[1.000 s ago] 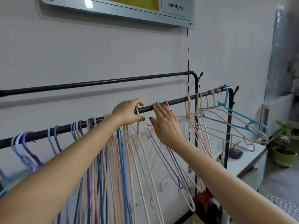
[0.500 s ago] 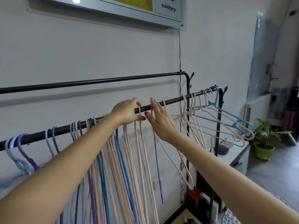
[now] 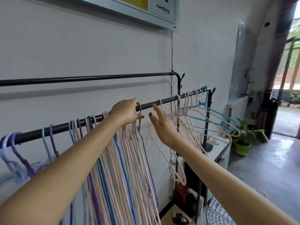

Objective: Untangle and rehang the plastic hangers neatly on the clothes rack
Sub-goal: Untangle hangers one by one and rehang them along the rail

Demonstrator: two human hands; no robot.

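A black clothes rack has a front rail (image 3: 149,103) running from low left to upper right. Several pink, blue and purple plastic hangers (image 3: 123,159) hang packed along it. My left hand (image 3: 125,112) rests on the rail and pinches the hook of a purple hanger (image 3: 140,111). My right hand (image 3: 160,125) is just right of it, fingers spread, touching a pink hanger (image 3: 165,159) whose hook sits over the rail. A tangled bunch of pink hangers and a blue hanger (image 3: 215,112) hangs at the rail's right end.
A higher back rail (image 3: 81,78) runs along the wall. A white cabinet (image 3: 222,148) stands behind the rack's right post, with a potted plant (image 3: 243,138) beside it. A round patterned mat (image 3: 227,211) lies on the floor. An open doorway is at the far right.
My left hand has moved from holding pink hooks to pinching the purple hanger's hook. My right hand has opened and drawn slightly right. The camera has turned right.
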